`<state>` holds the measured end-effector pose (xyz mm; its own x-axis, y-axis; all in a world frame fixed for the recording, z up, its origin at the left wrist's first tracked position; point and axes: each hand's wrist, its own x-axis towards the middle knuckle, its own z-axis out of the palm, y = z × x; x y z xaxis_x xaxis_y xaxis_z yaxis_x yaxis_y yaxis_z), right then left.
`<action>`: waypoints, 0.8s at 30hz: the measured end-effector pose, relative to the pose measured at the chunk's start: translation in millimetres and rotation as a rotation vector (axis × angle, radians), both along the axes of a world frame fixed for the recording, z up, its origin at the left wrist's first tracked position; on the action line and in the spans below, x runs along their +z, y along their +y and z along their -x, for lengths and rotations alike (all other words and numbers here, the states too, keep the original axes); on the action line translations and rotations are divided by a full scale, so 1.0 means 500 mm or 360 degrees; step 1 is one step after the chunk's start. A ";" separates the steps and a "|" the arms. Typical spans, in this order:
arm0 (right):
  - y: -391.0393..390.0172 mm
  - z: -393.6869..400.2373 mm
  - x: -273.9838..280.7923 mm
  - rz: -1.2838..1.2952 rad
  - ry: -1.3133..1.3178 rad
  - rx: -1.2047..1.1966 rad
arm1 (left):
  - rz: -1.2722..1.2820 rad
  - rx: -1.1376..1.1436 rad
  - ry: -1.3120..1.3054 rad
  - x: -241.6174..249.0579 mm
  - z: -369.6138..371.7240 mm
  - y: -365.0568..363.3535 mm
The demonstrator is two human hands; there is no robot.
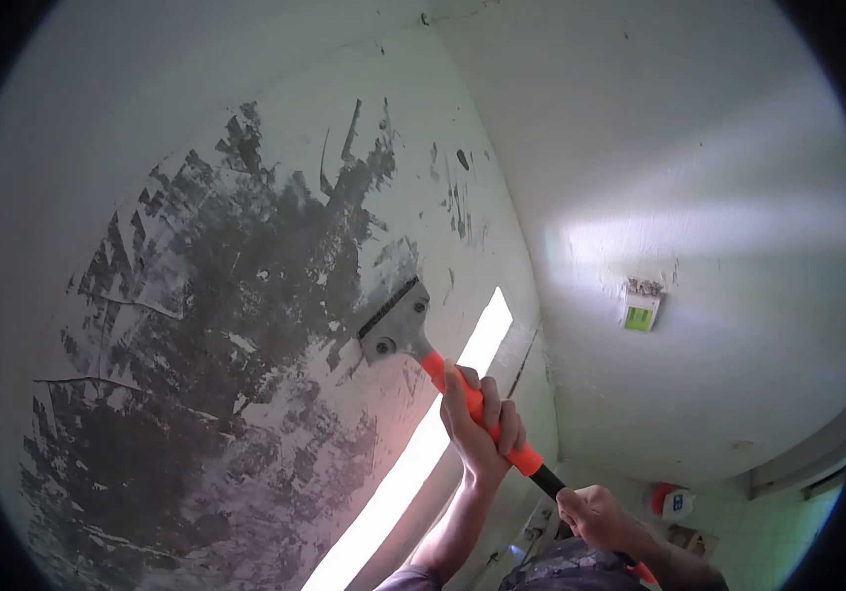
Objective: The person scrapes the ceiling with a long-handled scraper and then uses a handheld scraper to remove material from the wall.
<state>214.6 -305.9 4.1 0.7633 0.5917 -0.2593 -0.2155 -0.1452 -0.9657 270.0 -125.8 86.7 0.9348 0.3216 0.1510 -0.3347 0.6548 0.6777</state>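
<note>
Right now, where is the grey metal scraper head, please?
Near the head view's centre, the scraper head sits at the right edge of the dark grey wall patch, above the left hand.

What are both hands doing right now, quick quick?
Left hand: closed, holding the scraper by its orange grip.
Right hand: closed, holding the same scraper's handle, lower down.

Orange/blk/gry scraper, pale wall w/ dk-gry blotches
</note>
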 end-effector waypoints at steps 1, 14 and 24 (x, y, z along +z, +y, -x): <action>0.011 -0.006 0.019 -0.0014 0.0093 -0.0011 | -0.0052 -0.0012 -0.0009 0.025 -0.010 0.004; 0.027 -0.025 0.016 0.0019 -0.0066 -0.0078 | 0.0045 -0.0085 -0.0160 0.036 -0.042 0.018; -0.014 -0.027 0.011 0.0212 -0.0147 0.0034 | 0.0138 -0.0082 -0.0242 0.002 0.011 0.010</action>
